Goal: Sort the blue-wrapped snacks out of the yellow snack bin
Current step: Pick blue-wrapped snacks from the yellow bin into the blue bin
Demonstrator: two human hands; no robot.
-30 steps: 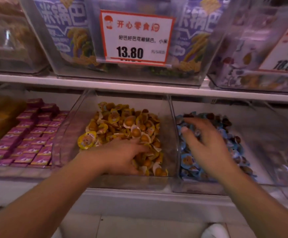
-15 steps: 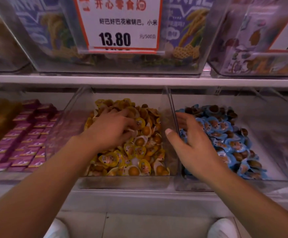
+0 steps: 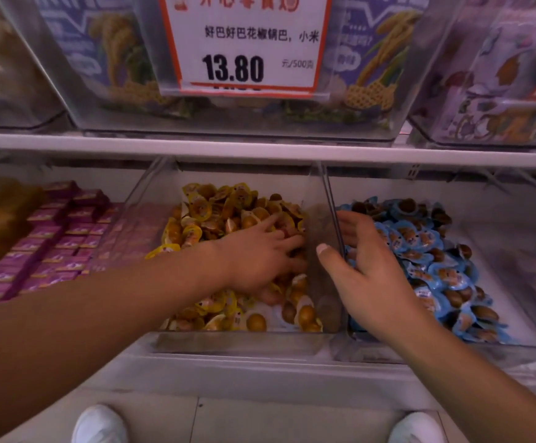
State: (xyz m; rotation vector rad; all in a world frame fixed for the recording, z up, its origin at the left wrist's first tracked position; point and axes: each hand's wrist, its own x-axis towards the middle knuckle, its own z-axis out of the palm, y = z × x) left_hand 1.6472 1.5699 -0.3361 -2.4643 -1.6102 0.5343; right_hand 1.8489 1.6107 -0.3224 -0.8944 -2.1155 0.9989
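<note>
**Head view: both hands at the wall between the yellow and blue snack bins**

Head view looks down on a lower shelf holding clear bins side by side. The left hand lies palm down in the yellow snack bin, fingers spread and pushed into the yellow-wrapped snacks near the bin's right wall; its grip is loose and I cannot tell whether anything is caught under the fingers. No blue wrapper shows among the yellow pile around that hand. The right hand straddles the clear divider wall: the thumb is on the yellow side, the fingers curl over into the neighbouring bin, resting on the blue-wrapped snacks. Its grip is open and cupped, holding nothing that can be seen. The blue-wrapped snacks fill that right-hand bin, just beside and beneath the right fingers. Further left are rows of purple packets. Above, a price tag reading 13.80 hangs on an upper bin. White shoes show on the floor below.
</note>
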